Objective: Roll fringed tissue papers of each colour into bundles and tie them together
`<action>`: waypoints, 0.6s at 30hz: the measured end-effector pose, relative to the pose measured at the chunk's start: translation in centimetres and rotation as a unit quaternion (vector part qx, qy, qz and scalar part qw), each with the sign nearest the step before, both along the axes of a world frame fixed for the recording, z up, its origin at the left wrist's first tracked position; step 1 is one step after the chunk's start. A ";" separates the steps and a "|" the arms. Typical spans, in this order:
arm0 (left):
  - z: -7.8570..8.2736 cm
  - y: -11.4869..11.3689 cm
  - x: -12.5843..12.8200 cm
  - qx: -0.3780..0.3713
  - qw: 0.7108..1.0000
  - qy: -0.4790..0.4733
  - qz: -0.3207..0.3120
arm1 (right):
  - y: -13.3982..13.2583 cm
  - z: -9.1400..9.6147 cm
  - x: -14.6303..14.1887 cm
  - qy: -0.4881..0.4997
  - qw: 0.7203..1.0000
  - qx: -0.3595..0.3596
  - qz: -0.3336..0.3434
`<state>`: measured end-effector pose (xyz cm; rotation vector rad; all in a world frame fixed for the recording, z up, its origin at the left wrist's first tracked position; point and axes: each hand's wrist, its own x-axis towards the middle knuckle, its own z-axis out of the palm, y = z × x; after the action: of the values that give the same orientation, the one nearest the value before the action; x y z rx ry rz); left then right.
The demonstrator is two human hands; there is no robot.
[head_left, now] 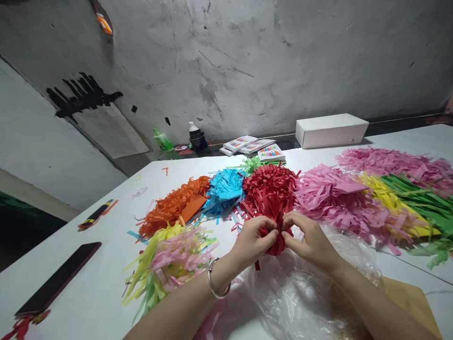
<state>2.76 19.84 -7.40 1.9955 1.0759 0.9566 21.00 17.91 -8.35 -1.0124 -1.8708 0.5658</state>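
Observation:
My left hand (pixel 252 240) and my right hand (pixel 307 238) meet at the middle of the white table (pixel 106 283), both pinched on a bunch of red paper strips (pixel 274 238). A silver bangle circles my left wrist. Just behind the bunch lies a larger pile of red fringed paper (pixel 271 189). Under my forearms spreads a clear plastic bag (pixel 300 293).
Piles of cut paper ring my hands: orange (pixel 173 205), blue (pixel 224 189), pink (pixel 332 196), yellow (pixel 389 198), green (pixel 424 198) and a mixed yellow-pink one (pixel 170 257). A dark phone (pixel 58 278) lies at left. A white box (pixel 331 130) and paper packs (pixel 247 144) stand by the wall.

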 end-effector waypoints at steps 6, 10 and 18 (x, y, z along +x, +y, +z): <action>-0.2 0.1 -0.1 0.004 1.000 -0.012 -0.001 | 0.0 -0.4 -0.2 -0.027 0.998 0.044 -0.023; -0.3 0.0 -0.1 0.031 0.999 0.014 0.016 | -0.1 -0.8 -0.4 -0.046 0.994 0.092 -0.033; -0.6 -0.4 0.2 0.077 0.995 0.047 0.034 | -0.3 -1.5 -0.9 -0.063 0.988 0.127 -0.054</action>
<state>2.94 19.48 -7.96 2.1596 1.1574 1.0167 20.09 17.57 -9.82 -0.9910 -1.9272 0.1964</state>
